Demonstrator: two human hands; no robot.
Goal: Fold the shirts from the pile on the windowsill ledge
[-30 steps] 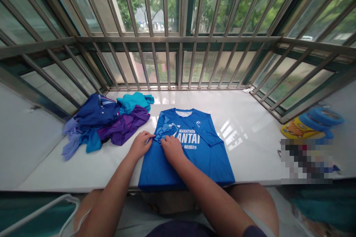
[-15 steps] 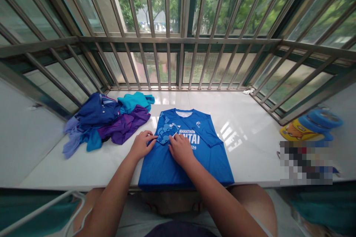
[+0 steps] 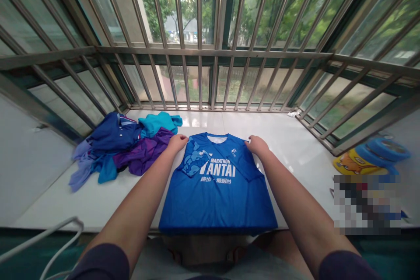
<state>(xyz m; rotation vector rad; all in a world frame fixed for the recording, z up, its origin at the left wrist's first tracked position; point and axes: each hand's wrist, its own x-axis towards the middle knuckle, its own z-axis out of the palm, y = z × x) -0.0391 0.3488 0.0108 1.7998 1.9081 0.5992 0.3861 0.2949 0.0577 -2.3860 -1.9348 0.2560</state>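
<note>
White ledge (image 3: 305, 162) below window bars (image 3: 213, 53). Blue shirt (image 3: 218, 204) lies flat, print up, sleeves folded inward, hem at middle of ledge's near edge. My left hand (image 3: 178, 141) pinches shirt's left-side shoulder; my right hand (image 3: 258, 145) pinches right-side shoulder. Clothes pile (image 3: 139, 157) by ledge's left edge; yellow-and-blue bottle (image 3: 361, 162) by right edge.

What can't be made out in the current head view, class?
Head view, blue shirt: its back, hidden beneath its front.
Head view, clothes pile: its lower layers, covered by the upper.
Head view, pixelated patch: whatever it masks near the yellow-and-blue container.
Head view, white frame: its ends, cut off by the left and bottom edges.
</note>
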